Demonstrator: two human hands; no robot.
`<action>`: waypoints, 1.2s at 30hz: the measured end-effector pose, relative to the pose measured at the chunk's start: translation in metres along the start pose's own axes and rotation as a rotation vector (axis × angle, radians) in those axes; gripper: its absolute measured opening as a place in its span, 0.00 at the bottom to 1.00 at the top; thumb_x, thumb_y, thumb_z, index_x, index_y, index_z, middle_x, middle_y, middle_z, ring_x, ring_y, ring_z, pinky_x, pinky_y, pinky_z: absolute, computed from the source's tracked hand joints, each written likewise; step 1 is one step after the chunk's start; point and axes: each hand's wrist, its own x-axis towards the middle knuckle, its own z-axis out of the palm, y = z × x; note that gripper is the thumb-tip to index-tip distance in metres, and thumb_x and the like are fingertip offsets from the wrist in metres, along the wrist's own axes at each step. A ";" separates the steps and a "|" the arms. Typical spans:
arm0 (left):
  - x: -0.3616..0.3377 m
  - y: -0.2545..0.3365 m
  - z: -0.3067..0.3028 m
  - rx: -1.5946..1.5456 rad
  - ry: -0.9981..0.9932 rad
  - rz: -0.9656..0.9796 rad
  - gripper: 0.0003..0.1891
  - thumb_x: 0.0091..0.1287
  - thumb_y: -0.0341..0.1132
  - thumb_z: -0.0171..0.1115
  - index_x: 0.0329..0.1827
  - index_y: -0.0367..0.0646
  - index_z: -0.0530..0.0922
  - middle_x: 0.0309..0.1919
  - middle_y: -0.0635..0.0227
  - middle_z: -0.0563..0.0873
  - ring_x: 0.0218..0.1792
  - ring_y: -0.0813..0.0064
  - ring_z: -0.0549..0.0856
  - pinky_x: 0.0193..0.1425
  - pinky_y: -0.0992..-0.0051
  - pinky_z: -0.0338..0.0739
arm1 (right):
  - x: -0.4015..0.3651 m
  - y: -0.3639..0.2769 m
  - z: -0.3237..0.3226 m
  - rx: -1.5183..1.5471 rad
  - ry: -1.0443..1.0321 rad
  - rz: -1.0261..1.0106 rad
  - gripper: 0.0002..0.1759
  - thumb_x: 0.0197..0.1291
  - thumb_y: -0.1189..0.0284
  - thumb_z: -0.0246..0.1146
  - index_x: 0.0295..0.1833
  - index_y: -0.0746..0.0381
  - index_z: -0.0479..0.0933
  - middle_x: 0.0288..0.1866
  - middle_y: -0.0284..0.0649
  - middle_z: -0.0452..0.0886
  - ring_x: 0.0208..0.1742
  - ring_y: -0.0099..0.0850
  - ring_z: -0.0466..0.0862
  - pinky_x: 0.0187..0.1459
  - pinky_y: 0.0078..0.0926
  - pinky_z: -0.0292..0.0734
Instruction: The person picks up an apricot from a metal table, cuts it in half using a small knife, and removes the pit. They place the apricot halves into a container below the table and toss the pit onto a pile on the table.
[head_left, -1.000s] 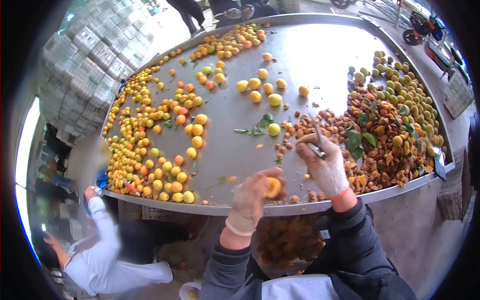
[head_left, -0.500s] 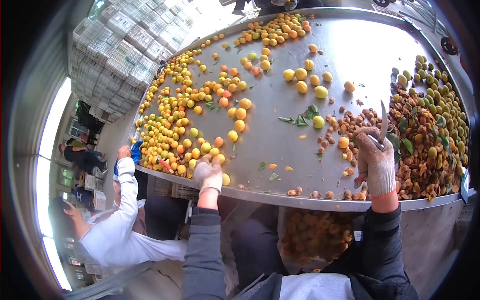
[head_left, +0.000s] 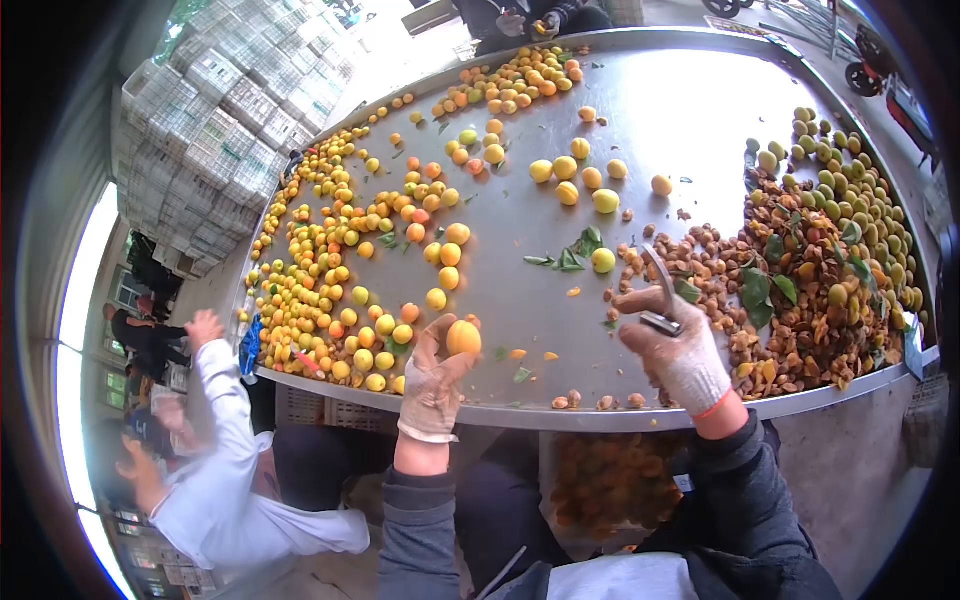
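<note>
My left hand (head_left: 436, 385), in a whitish glove, holds up an orange-yellow apricot (head_left: 463, 338) between thumb and fingers above the table's near edge. In my right hand (head_left: 680, 355), also gloved, is a knife (head_left: 660, 272) with a curved blade pointing up and away. That hand is over the near side of a heap of brown pits (head_left: 708, 258). Whole yellow and orange apricots (head_left: 318, 262) spread over the left of the metal table (head_left: 520, 235). Green leaves (head_left: 572, 252) and a yellow-green fruit (head_left: 603, 260) lie between the two hands, farther back.
Split fruit (head_left: 800, 300) and greenish fruits (head_left: 870, 200) are piled at the right. A co-worker in white (head_left: 220, 470) sits at the left, arm raised. Another person's hands (head_left: 545, 25) show across the table. Stacked crates (head_left: 200, 150) stand back left. Fruit fills a container (head_left: 610, 480) below.
My left hand has lifted an apricot out from the near fruits and moved right. My right hand with the knife has come left, closer to it. The co-worker's arm has risen.
</note>
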 end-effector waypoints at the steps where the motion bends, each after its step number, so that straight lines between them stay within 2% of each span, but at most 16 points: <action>1: -0.005 0.004 0.020 -0.076 -0.091 0.031 0.28 0.55 0.20 0.69 0.61 0.37 0.72 0.55 0.60 0.79 0.54 0.68 0.82 0.59 0.72 0.78 | -0.001 0.001 0.001 -0.059 -0.027 0.035 0.13 0.54 0.78 0.65 0.47 0.62 0.81 0.24 0.28 0.76 0.20 0.15 0.72 0.23 0.15 0.67; 3: -0.012 0.009 0.055 -0.186 -0.172 0.017 0.29 0.56 0.23 0.71 0.62 0.37 0.72 0.54 0.60 0.80 0.53 0.68 0.83 0.59 0.71 0.78 | -0.003 0.012 0.004 -0.096 -0.087 -0.090 0.11 0.54 0.78 0.66 0.45 0.62 0.81 0.29 0.29 0.78 0.28 0.15 0.75 0.31 0.15 0.72; 5: -0.008 0.002 0.073 -0.290 -0.253 -0.004 0.30 0.56 0.26 0.74 0.62 0.37 0.72 0.53 0.60 0.80 0.53 0.68 0.83 0.59 0.70 0.79 | -0.007 0.008 0.005 -0.087 -0.159 -0.037 0.10 0.54 0.80 0.65 0.44 0.64 0.81 0.33 0.29 0.80 0.34 0.15 0.77 0.38 0.16 0.74; 7: -0.002 -0.012 0.079 -0.320 -0.392 0.044 0.31 0.65 0.34 0.68 0.69 0.35 0.66 0.49 0.59 0.80 0.51 0.69 0.81 0.58 0.72 0.79 | -0.009 0.006 0.003 -0.115 -0.214 -0.044 0.10 0.54 0.81 0.65 0.44 0.64 0.81 0.36 0.31 0.82 0.38 0.17 0.79 0.42 0.18 0.76; 8: 0.001 -0.021 0.081 -0.326 -0.400 0.040 0.31 0.65 0.34 0.68 0.69 0.35 0.66 0.49 0.59 0.80 0.51 0.69 0.81 0.58 0.72 0.79 | -0.009 0.009 0.004 -0.101 -0.236 -0.020 0.10 0.55 0.81 0.65 0.44 0.64 0.81 0.37 0.32 0.83 0.39 0.17 0.80 0.43 0.19 0.77; 10: 0.005 -0.036 0.087 -0.222 -0.385 0.146 0.36 0.63 0.49 0.70 0.67 0.34 0.67 0.48 0.61 0.80 0.49 0.70 0.82 0.59 0.73 0.79 | -0.010 0.011 0.007 -0.091 -0.257 0.004 0.10 0.55 0.81 0.64 0.44 0.63 0.81 0.38 0.32 0.84 0.40 0.18 0.81 0.44 0.20 0.78; 11: 0.003 -0.040 0.090 -0.224 -0.386 0.144 0.36 0.63 0.49 0.70 0.67 0.34 0.67 0.48 0.61 0.80 0.49 0.70 0.82 0.59 0.73 0.79 | -0.012 0.011 0.009 -0.091 -0.288 0.009 0.10 0.55 0.81 0.64 0.44 0.63 0.81 0.38 0.33 0.84 0.41 0.18 0.81 0.44 0.20 0.78; 13: -0.002 -0.041 0.097 -0.070 -0.284 0.201 0.42 0.58 0.60 0.69 0.64 0.34 0.70 0.47 0.63 0.80 0.48 0.74 0.81 0.55 0.75 0.78 | -0.015 0.010 0.013 -0.084 -0.320 0.020 0.10 0.55 0.81 0.64 0.44 0.63 0.81 0.38 0.33 0.84 0.41 0.19 0.82 0.44 0.20 0.78; 16: -0.006 -0.043 0.105 0.014 -0.240 0.230 0.45 0.55 0.66 0.68 0.62 0.33 0.72 0.45 0.65 0.80 0.46 0.77 0.80 0.51 0.76 0.77 | -0.017 0.011 0.021 -0.184 -0.282 -0.168 0.09 0.52 0.76 0.64 0.42 0.61 0.82 0.33 0.46 0.83 0.33 0.42 0.85 0.38 0.32 0.80; 20: -0.014 -0.034 0.111 0.142 -0.246 0.267 0.46 0.54 0.66 0.68 0.62 0.33 0.72 0.43 0.66 0.81 0.44 0.78 0.80 0.48 0.77 0.76 | -0.017 0.010 0.022 -0.310 -0.244 -0.222 0.08 0.52 0.76 0.64 0.40 0.60 0.82 0.31 0.46 0.83 0.31 0.45 0.84 0.35 0.34 0.79; 22: -0.017 -0.032 0.112 -0.166 -0.238 0.109 0.41 0.45 0.42 0.84 0.61 0.33 0.74 0.42 0.71 0.84 0.42 0.81 0.82 0.49 0.82 0.78 | -0.017 0.012 0.022 -0.350 -0.214 -0.292 0.07 0.52 0.76 0.64 0.39 0.60 0.81 0.28 0.47 0.82 0.30 0.47 0.83 0.33 0.36 0.78; 26: -0.020 -0.028 0.117 -0.248 -0.174 0.041 0.39 0.45 0.37 0.84 0.60 0.33 0.75 0.42 0.72 0.84 0.40 0.82 0.82 0.48 0.82 0.78 | -0.016 0.015 0.023 -0.435 -0.192 -0.290 0.07 0.51 0.77 0.64 0.38 0.59 0.81 0.27 0.47 0.82 0.29 0.48 0.82 0.31 0.36 0.77; 29: -0.020 -0.032 0.115 -0.111 -0.149 0.116 0.36 0.46 0.35 0.84 0.59 0.35 0.76 0.41 0.73 0.83 0.40 0.81 0.82 0.47 0.82 0.79 | -0.014 0.013 0.023 -0.481 -0.204 -0.268 0.08 0.51 0.77 0.64 0.39 0.59 0.82 0.27 0.48 0.81 0.29 0.49 0.82 0.32 0.37 0.77; 32: -0.021 -0.035 0.114 0.136 -0.160 0.265 0.33 0.48 0.37 0.83 0.57 0.37 0.78 0.41 0.73 0.82 0.40 0.79 0.82 0.48 0.80 0.79 | -0.011 0.011 0.019 -0.582 -0.205 -0.247 0.09 0.51 0.75 0.64 0.40 0.59 0.82 0.28 0.49 0.82 0.29 0.50 0.82 0.33 0.37 0.77; 34: -0.020 -0.036 0.111 0.626 -0.154 0.580 0.31 0.50 0.40 0.82 0.57 0.39 0.79 0.42 0.74 0.81 0.42 0.79 0.82 0.50 0.78 0.79 | -0.008 0.011 0.016 -0.624 -0.291 -0.193 0.10 0.51 0.75 0.65 0.41 0.58 0.82 0.29 0.49 0.82 0.31 0.50 0.82 0.34 0.38 0.77; 36: -0.021 -0.038 0.112 0.610 -0.161 0.582 0.31 0.50 0.40 0.81 0.56 0.38 0.79 0.43 0.73 0.81 0.44 0.79 0.81 0.52 0.77 0.79 | -0.007 0.011 0.017 -0.598 -0.275 -0.183 0.10 0.50 0.75 0.64 0.40 0.58 0.82 0.29 0.49 0.82 0.32 0.50 0.82 0.34 0.38 0.77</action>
